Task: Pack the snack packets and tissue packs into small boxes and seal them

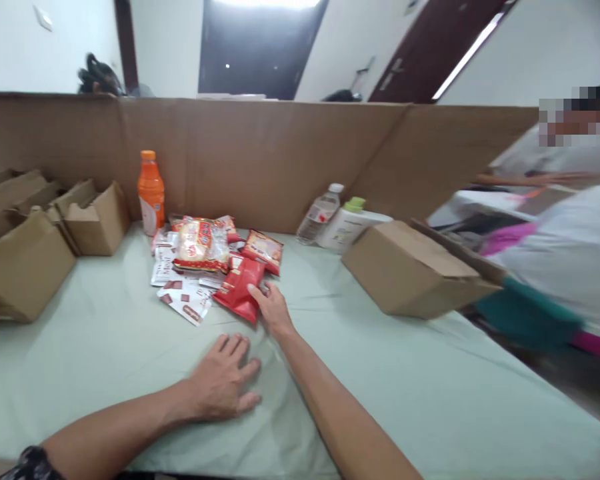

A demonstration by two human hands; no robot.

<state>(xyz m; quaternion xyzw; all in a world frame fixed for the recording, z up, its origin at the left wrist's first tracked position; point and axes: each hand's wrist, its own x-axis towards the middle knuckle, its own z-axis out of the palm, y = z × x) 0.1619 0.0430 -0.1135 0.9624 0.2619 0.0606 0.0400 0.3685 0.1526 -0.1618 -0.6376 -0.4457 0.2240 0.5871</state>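
Observation:
In the head view, my right hand (273, 308) grips the right side of a red snack packet (240, 287), thumb on top and fingers by its edge. The packet lies at the front of a pile of snack packs. Beside it are a clear-and-red snack bag (201, 244), another red packet with a picture (263, 250), and white packets with brown squares (186, 299). My left hand (225, 379) lies flat on the pale green tablecloth (260, 440), fingers spread, nearer to me than the pile and holding nothing.
An orange bottle (151, 193) stands behind the pile. Open cardboard boxes (27, 260) are at left. A clear bottle (320, 217), a white bottle with a green cap (353, 227) and a cardboard box (410, 270) lie at right. A cardboard wall (260, 160) closes the back; another person (570, 240) is at right.

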